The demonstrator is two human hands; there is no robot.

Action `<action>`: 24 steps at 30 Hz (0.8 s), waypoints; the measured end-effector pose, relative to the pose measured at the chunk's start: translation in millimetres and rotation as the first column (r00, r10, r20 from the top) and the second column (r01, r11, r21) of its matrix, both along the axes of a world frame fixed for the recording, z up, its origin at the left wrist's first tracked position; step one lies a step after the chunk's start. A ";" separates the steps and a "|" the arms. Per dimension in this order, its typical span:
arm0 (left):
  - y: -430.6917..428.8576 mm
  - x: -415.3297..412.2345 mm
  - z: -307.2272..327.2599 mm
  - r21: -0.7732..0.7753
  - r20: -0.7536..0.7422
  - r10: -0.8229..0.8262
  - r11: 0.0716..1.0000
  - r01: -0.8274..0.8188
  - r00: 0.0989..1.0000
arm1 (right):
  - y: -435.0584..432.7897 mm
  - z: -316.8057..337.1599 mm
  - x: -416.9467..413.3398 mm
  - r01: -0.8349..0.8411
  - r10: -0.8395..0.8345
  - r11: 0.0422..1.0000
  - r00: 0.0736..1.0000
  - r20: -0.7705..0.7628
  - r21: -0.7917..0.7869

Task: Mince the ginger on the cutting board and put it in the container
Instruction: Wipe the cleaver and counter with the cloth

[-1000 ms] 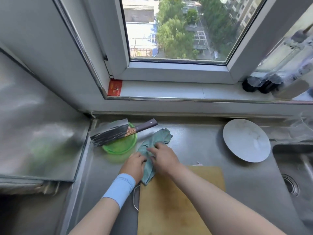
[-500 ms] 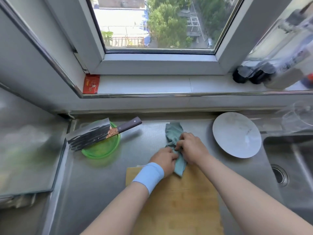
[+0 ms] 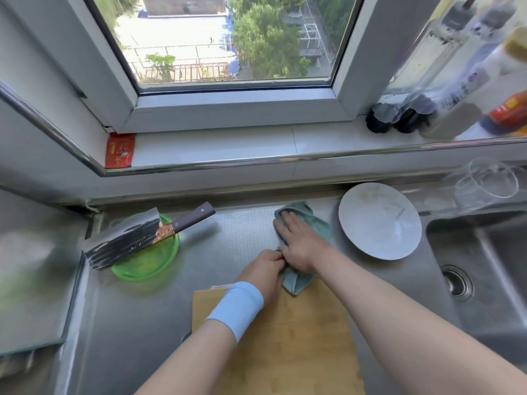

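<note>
We see our right hand point(image 3: 299, 243) laid flat with straight fingers on a teal cloth point(image 3: 316, 220), pressing it to the steel table point(image 3: 239, 232). Our left hand point(image 3: 263, 270) is curled, pinching the cloth's near end, which laps over the far edge of the board point(image 3: 299, 337). The board's wood lies bare toward us. The green container point(image 3: 148, 260) sits far left, well apart from the board, with a cleaver point(image 3: 125, 243) across its rim and the handle jutting toward the middle; we cannot tell what it holds. Open steel lies between container and cloth. A plate point(image 3: 379, 220) lies just beside the cloth on the right, near the edge of the sink point(image 3: 484, 252)
</note>
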State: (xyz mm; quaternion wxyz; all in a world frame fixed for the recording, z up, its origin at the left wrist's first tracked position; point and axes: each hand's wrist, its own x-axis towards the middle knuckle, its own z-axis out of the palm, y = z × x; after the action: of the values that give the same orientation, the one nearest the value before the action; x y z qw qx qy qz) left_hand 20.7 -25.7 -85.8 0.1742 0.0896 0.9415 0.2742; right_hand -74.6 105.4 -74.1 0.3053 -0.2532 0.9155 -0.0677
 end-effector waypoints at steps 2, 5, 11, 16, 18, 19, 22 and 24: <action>12.8 -1.8 4.7 0.011 -0.005 0.009 1.000 -0.009 1.000 | 9.8 0.5 -1.1 0.006 -0.006 1.000 1.000 -0.005 -0.001; 31.7 -5.5 9.1 -0.019 0.025 0.007 1.000 -0.007 1.000 | 34.9 3.5 8.5 0.090 -0.089 0.994 0.996 0.021 -0.061; 65.7 -10.3 11.4 -0.117 0.020 -0.034 0.992 0.036 0.999 | 100.9 -1.9 39.0 0.233 -0.228 0.957 0.972 0.047 -0.173; 95.8 -17.2 16.0 -0.259 0.096 -0.059 0.962 0.082 0.994 | 139.2 -11.5 66.7 0.287 -0.290 0.927 0.957 0.024 -0.241; 105.0 -20.3 14.6 -0.243 0.107 -0.074 0.965 0.098 0.991 | 152.3 -13.9 72.1 0.307 -0.313 0.918 0.950 0.016 -0.251; 111.6 -21.5 13.4 -0.228 0.117 -0.091 0.967 0.115 0.989 | 160.1 -15.2 75.9 0.327 -0.335 0.911 0.942 0.014 -0.252; 141.0 -19.8 11.8 -0.169 0.116 -0.194 0.963 0.211 0.974 | 191.0 -18.0 92.1 0.418 -0.431 0.882 0.902 -0.015 -0.218; 164.6 -12.2 11.0 -0.128 0.069 -0.256 0.956 0.263 0.964 | 213.6 -16.9 107.1 0.483 -0.500 0.854 0.864 -0.050 -0.192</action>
State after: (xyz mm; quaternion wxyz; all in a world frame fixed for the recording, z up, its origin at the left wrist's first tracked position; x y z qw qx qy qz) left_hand 8.5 138.9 -74.8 0.2388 0.1932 0.9333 0.1862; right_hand 32.5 319.0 -91.0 0.2095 -0.0392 0.9541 -0.2103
